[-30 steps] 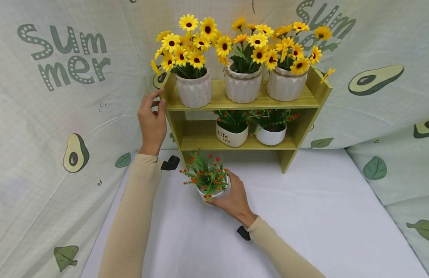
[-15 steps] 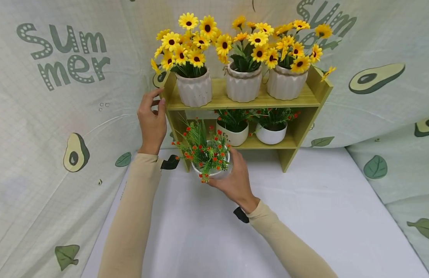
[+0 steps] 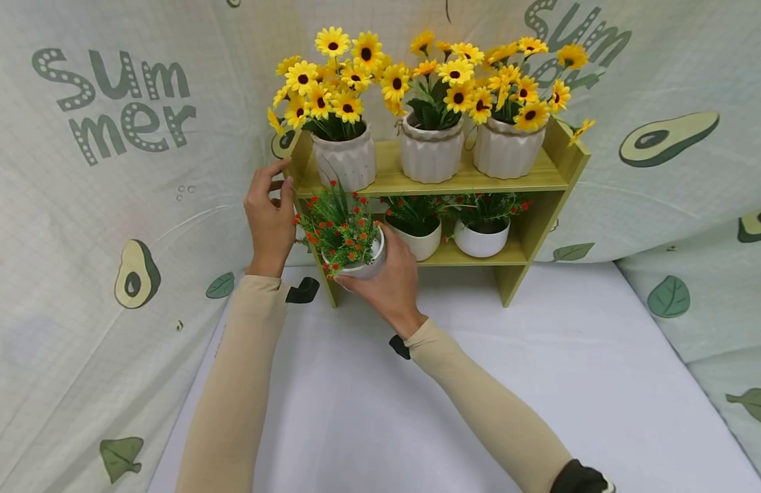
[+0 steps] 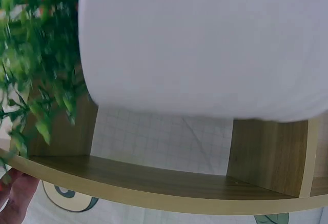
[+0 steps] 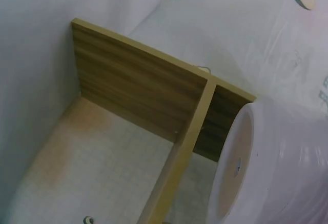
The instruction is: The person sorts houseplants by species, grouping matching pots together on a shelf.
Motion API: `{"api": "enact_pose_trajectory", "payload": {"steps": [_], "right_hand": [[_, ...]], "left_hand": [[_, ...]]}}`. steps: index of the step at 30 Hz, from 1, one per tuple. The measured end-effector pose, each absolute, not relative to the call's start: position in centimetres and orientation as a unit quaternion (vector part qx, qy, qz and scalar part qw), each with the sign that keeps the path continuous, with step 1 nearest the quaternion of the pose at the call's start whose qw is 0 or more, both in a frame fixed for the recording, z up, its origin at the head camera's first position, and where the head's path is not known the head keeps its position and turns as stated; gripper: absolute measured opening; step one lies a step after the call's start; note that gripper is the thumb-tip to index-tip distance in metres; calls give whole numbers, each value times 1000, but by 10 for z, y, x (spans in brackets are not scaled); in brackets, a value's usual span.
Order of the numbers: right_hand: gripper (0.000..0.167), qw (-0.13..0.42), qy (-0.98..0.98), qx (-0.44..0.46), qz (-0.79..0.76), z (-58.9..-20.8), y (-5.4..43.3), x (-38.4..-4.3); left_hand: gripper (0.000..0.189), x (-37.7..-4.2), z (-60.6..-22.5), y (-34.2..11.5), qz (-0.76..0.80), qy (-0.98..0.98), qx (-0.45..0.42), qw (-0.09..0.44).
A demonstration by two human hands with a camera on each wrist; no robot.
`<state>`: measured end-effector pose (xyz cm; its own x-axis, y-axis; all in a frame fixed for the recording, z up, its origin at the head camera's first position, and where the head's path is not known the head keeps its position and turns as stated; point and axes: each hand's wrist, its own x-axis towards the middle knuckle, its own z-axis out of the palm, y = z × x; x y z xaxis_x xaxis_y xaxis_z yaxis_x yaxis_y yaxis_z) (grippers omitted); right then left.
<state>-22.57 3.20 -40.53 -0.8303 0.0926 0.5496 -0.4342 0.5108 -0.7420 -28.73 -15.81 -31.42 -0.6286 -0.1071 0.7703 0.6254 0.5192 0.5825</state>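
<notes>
My right hand [image 3: 387, 281] grips a white flower pot [image 3: 369, 263] with green leaves and small red flowers, held in front of the left part of the shelf's middle level. In the left wrist view the white pot [image 4: 205, 44] fills the upper part, its leaves [image 4: 41, 55] at the left. The right wrist view shows the pot's underside [image 5: 237, 165] beside the shelf boards. My left hand [image 3: 271, 219] touches the left side panel of the wooden shelf [image 3: 430, 186] near its top, fingers bent loosely; its fingertips [image 4: 20, 196] show at the lower left of the left wrist view.
Three ribbed white pots [image 3: 431, 154] with yellow daisies stand on the top board. Two white pots [image 3: 481, 238] with red-flowered plants stand on the middle board, to the right. A white-covered table [image 3: 510, 356] lies in front; a patterned cloth [image 3: 140, 198] hangs behind.
My right hand has raised the potted plant from low over the table, forward and slightly left, up to the middle level of the shelf. My left hand has stayed at the side panel.
</notes>
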Motion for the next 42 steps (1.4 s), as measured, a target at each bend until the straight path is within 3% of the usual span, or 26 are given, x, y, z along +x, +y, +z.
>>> {"api": "enact_pose_trajectory", "payload": {"steps": [12, 22, 29, 42], "right_hand": [[108, 276, -858, 85, 425, -408, 14, -247], [106, 232, -889, 43, 392, -408, 6, -260], [102, 235, -932, 40, 273, -398, 2, -270], [118, 243, -947, 30, 207, -393, -4, -286]], "left_hand": [[30, -286, -316, -158, -466, -775, -156, 399], [31, -286, -315, -158, -464, -775, -159, 398], [32, -287, -315, -159, -465, -773, -165, 398], [32, -288, -315, -158, -463, -775, -160, 400]]}}
